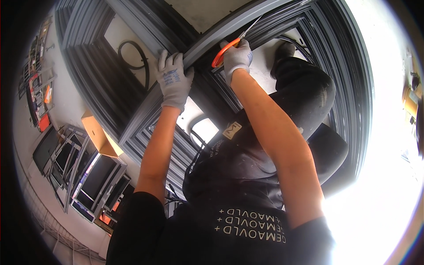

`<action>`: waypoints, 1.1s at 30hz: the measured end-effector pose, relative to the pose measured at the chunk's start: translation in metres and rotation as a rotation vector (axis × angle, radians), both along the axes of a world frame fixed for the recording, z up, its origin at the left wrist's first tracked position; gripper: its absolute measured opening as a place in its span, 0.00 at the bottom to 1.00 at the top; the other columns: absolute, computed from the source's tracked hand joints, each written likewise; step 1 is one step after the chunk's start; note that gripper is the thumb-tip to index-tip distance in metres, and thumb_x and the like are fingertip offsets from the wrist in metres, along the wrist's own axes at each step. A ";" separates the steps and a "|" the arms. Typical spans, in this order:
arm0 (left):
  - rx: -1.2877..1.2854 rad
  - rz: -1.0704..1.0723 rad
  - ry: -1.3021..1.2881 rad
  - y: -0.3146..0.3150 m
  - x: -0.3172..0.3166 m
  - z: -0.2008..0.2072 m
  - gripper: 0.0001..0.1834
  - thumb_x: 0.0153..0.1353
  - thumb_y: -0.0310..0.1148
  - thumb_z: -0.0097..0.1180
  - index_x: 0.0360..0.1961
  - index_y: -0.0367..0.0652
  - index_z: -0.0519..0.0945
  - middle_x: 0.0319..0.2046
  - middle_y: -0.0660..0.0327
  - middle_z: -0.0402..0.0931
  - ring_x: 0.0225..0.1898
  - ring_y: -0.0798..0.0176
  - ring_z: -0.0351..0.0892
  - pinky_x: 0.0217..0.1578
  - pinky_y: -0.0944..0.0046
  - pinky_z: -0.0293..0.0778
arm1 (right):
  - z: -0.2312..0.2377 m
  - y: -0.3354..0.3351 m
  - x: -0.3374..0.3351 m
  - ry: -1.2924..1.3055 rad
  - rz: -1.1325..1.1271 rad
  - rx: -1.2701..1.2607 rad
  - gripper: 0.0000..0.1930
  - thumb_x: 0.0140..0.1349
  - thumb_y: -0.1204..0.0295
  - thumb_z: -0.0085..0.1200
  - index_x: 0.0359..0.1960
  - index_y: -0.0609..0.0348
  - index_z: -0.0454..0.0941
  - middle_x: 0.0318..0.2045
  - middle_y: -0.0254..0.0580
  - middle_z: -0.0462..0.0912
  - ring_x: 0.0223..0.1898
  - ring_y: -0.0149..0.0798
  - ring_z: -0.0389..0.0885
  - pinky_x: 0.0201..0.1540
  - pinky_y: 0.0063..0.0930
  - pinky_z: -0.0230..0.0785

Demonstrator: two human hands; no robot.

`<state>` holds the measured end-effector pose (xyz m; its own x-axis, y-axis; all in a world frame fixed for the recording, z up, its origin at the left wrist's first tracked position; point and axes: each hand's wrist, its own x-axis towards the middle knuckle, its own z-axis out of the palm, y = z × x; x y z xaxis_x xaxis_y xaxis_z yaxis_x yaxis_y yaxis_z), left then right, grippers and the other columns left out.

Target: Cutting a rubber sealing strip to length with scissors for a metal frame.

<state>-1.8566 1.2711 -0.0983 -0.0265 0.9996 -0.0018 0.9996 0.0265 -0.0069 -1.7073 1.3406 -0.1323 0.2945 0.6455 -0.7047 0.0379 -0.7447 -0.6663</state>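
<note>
In a grey work glove, my left hand lies on a dark grey frame, its fingers stretched forward and slightly apart. My right hand, gloved the same way, is closed round a pair of scissors with orange handles. The blades point away to the upper right, beside a long grey frame bar that crosses in front of both hands. I cannot tell whether the blades touch anything. The fingertips of my right hand are partly hidden behind the handles.
Stacked grey frames surround me, and my bent leg is inside one opening. A black rubber-like strip curls on the floor at left. An open cardboard box and several glazed panels stand farther left. Strong light washes out the right.
</note>
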 end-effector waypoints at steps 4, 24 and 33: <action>0.006 -0.036 0.038 0.004 -0.001 -0.003 0.25 0.46 0.39 0.65 0.45 0.41 0.76 0.42 0.58 0.76 0.57 0.56 0.65 0.63 0.50 0.51 | -0.016 -0.004 0.002 0.108 -0.033 0.058 0.19 0.50 0.71 0.62 0.42 0.65 0.72 0.31 0.45 0.81 0.32 0.41 0.81 0.39 0.31 0.73; -0.048 -0.061 0.001 0.023 0.010 -0.008 0.25 0.46 0.40 0.65 0.43 0.38 0.74 0.35 0.51 0.78 0.46 0.49 0.73 0.58 0.53 0.58 | -0.013 0.007 0.020 0.227 0.020 0.104 0.21 0.50 0.73 0.63 0.46 0.66 0.72 0.33 0.44 0.80 0.35 0.36 0.79 0.41 0.30 0.72; -0.081 0.060 -0.055 0.022 0.021 -0.003 0.25 0.50 0.41 0.63 0.45 0.35 0.74 0.38 0.47 0.77 0.46 0.45 0.73 0.52 0.52 0.65 | -0.032 0.018 0.027 0.355 -0.119 0.177 0.18 0.49 0.78 0.62 0.42 0.64 0.72 0.29 0.39 0.79 0.30 0.33 0.77 0.35 0.28 0.73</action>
